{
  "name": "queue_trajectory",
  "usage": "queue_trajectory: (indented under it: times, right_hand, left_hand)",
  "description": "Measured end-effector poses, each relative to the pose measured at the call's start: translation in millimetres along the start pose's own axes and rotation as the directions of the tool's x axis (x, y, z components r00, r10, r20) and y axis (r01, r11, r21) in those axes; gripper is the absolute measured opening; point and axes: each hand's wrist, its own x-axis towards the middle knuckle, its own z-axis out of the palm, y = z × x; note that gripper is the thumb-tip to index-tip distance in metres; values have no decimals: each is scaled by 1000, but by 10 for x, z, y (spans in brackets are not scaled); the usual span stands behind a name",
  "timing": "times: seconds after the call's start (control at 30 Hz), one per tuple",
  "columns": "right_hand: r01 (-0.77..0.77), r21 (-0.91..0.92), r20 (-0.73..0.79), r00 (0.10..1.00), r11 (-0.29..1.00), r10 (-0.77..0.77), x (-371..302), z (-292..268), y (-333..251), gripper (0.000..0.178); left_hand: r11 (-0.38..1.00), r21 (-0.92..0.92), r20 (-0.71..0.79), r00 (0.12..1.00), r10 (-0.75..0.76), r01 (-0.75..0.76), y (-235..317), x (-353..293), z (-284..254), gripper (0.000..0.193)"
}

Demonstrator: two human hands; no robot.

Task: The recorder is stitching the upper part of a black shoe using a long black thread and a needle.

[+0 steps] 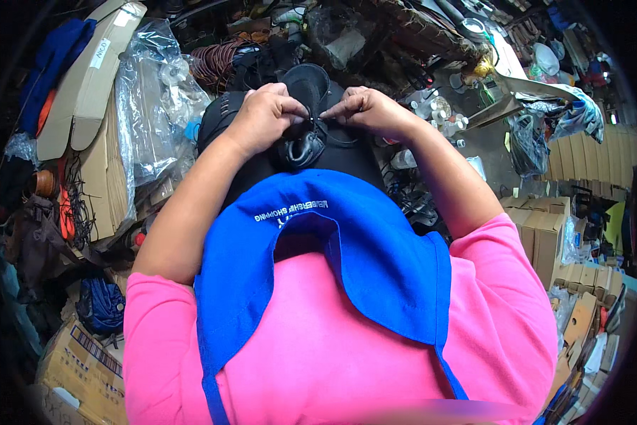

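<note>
"Fingers (297, 108) first: what do you have?"

"On my feed, thumb and forefinger of the left hand (267, 115) come nearly together; those of the right hand (367, 110) look nearly shut as well; a thin dark cord runs by the tips, but I cannot tell whether either has it pinched."

"And the black shoe, if that's what it is?"

"It looks like one to me; it lies between and just beneath the tips, rounded end (308, 79) far, shiny dark opening (303, 150) near; its long axis runs near to far, across the line joining the hands; the left hand seems the nearer."

"Edges, room?"

"I see the blue apron (318, 185) crowding the near side; black cloth (364, 161) spreads under the right hand; clear bottles (439, 112) stand well off to the right, clear plastic wrap (152, 92) to the left."
</note>
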Motion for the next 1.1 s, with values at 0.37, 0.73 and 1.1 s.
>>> queue_trajectory:
  times: [0.37,0.73,1.1]
  right_hand:
    - [-16,-351,-214,975,936,-63,-133,103,-132,34]
    - [-147,410,-204,947,900,247,-109,322,-21,31]
    - [-243,287,-197,931,926,306,70,294,-117,16]
  left_hand:
    - [970,235,-172,985,-30,70,73,-212,-49,16]
    - [977,167,-145,983,-111,135,84,-244,65,18]
    - [946,-126,35,955,-295,297,-34,-4,200,17]
